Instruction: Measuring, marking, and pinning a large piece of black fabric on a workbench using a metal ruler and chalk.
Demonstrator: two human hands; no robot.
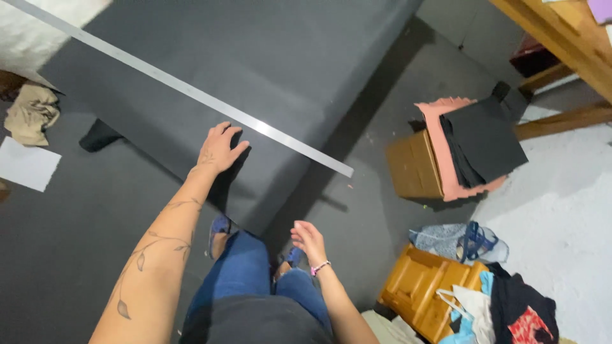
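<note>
A large black sheet [274, 70] lies spread over a raised surface in front of me. A long metal ruler [191, 92] runs diagonally across it from upper left to lower right. My left hand [218, 148] rests flat on the sheet just below the ruler, fingers spread and near its edge. My right hand [308, 241] hangs free above my knee, fingers loosely apart, holding nothing. A pink band circles that wrist.
A wooden stool [413, 167] at right carries stacked black and pink sheets [478, 143]. A second wooden stool [424, 290] holds clothes and a bag. A wooden table [561, 32] stands at the upper right. White paper [27, 164] and cloth [32, 111] lie at left.
</note>
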